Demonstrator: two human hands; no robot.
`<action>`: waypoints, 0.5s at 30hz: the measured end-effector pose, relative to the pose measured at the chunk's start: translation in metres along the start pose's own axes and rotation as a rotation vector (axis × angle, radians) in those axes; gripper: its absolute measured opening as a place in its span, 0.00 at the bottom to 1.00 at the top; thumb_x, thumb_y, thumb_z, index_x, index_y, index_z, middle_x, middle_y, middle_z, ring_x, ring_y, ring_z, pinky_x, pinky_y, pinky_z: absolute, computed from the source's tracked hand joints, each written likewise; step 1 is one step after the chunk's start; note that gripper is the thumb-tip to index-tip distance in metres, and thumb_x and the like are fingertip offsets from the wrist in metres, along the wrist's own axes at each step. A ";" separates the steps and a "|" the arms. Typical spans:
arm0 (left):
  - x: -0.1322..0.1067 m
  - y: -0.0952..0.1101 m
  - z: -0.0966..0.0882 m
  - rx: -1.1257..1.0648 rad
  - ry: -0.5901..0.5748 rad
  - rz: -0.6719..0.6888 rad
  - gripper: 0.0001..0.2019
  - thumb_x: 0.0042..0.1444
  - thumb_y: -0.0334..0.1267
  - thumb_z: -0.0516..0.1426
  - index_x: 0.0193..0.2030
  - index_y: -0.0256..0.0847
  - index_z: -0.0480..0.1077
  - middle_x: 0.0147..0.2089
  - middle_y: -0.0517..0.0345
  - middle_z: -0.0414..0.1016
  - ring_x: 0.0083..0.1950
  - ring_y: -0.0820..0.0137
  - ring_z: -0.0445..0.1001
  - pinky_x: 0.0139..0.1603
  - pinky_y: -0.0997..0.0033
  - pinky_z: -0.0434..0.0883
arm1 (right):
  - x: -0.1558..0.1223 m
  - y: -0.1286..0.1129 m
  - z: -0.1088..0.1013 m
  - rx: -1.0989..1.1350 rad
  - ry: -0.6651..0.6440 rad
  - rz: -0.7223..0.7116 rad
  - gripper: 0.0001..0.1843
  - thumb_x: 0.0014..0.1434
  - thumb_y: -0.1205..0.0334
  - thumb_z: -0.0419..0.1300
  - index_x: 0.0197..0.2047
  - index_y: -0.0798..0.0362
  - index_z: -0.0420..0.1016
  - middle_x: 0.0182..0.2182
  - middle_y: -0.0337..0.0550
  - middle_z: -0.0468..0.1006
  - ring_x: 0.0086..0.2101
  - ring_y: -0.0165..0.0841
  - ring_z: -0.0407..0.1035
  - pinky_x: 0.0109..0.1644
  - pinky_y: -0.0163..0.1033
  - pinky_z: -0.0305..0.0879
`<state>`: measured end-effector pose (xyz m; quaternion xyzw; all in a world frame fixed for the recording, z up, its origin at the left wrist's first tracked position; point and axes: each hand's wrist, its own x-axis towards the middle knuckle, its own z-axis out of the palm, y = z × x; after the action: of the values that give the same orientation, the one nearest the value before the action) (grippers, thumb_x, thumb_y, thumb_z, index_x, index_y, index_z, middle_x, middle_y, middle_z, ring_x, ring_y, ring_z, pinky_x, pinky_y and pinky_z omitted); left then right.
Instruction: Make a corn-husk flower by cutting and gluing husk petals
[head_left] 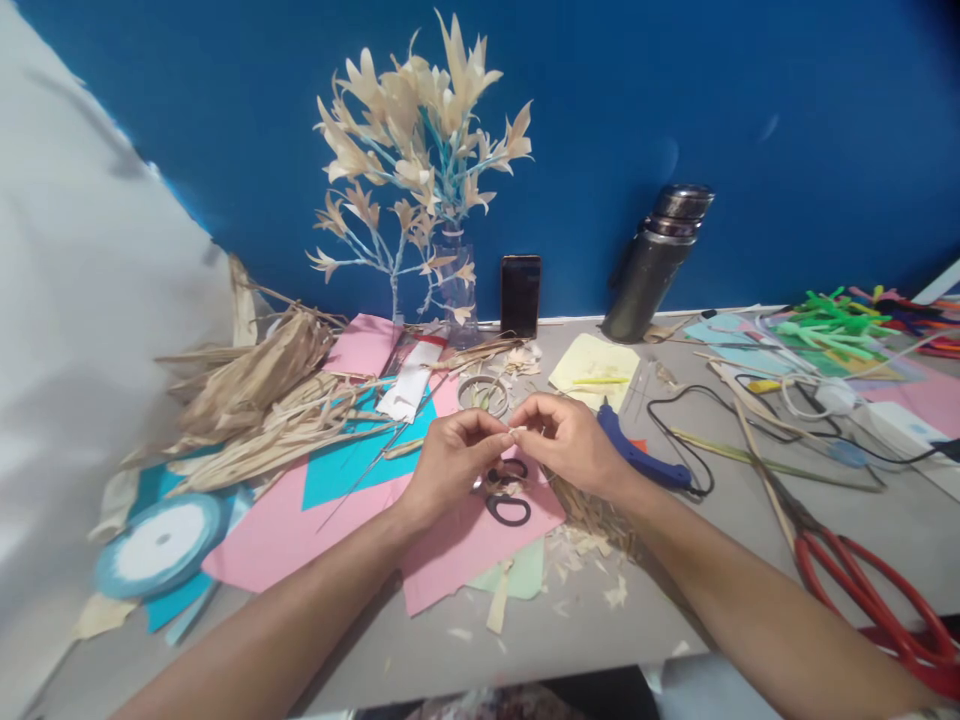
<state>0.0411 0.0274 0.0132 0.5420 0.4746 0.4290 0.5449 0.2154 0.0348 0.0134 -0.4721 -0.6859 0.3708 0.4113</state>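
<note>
In the middle of the table my left hand [457,460] and my right hand [566,440] meet fingertip to fingertip, both closed in a pinch. Between them shows a small pale piece [517,430], mostly covered by the fingers; it looks like dried husk. Right below lie scissors with black handles [510,510] on pink paper [442,560], their blades partly hidden. A roll of tape [484,393] sits just beyond my left hand. Beside my right wrist rests a blue glue gun [641,455]. Husk scraps [600,520] are scattered under my right forearm.
Dried husks [255,385] are heaped at left, above a blue ribbon spool [161,545]. Husk flowers [427,130] stand at the back, near a phone [520,295] and a leaning flask [660,265]. Large red-handled scissors [870,580] and green pipe cleaners [832,322] lie right.
</note>
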 end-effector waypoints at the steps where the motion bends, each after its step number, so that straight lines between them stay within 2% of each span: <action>1: 0.000 0.000 0.000 -0.009 -0.012 -0.005 0.10 0.49 0.41 0.67 0.28 0.36 0.73 0.20 0.62 0.72 0.21 0.76 0.69 0.23 0.77 0.65 | 0.000 -0.001 -0.001 -0.002 -0.020 -0.005 0.04 0.53 0.69 0.61 0.33 0.53 0.77 0.27 0.38 0.78 0.25 0.28 0.67 0.29 0.33 0.61; 5: 0.003 -0.001 -0.002 -0.175 -0.113 -0.112 0.14 0.47 0.43 0.68 0.30 0.38 0.71 0.21 0.61 0.73 0.22 0.75 0.70 0.25 0.76 0.67 | 0.000 -0.001 -0.003 0.102 -0.075 0.015 0.06 0.55 0.67 0.60 0.36 0.54 0.78 0.29 0.40 0.79 0.27 0.30 0.70 0.30 0.34 0.64; 8: 0.005 -0.003 -0.002 -0.302 -0.197 -0.205 0.17 0.42 0.45 0.71 0.29 0.37 0.70 0.23 0.60 0.75 0.22 0.75 0.71 0.26 0.75 0.70 | 0.000 0.000 -0.005 0.219 -0.097 0.020 0.06 0.55 0.65 0.61 0.37 0.55 0.77 0.32 0.42 0.81 0.32 0.32 0.74 0.36 0.35 0.68; 11: 0.005 -0.003 -0.002 -0.360 -0.217 -0.241 0.19 0.40 0.44 0.73 0.28 0.36 0.71 0.24 0.58 0.76 0.22 0.75 0.71 0.27 0.74 0.70 | 0.000 0.000 -0.006 0.239 -0.111 -0.009 0.09 0.54 0.67 0.61 0.40 0.54 0.78 0.33 0.41 0.80 0.31 0.30 0.73 0.35 0.34 0.68; 15: 0.006 -0.003 -0.004 -0.466 -0.203 -0.282 0.20 0.39 0.43 0.74 0.27 0.36 0.70 0.23 0.59 0.75 0.22 0.75 0.72 0.27 0.75 0.70 | -0.001 -0.006 -0.007 0.130 -0.123 -0.066 0.13 0.52 0.72 0.60 0.41 0.54 0.79 0.30 0.38 0.79 0.26 0.26 0.69 0.29 0.31 0.64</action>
<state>0.0384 0.0334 0.0100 0.3711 0.3770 0.3901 0.7537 0.2200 0.0333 0.0212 -0.3976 -0.6996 0.4292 0.4101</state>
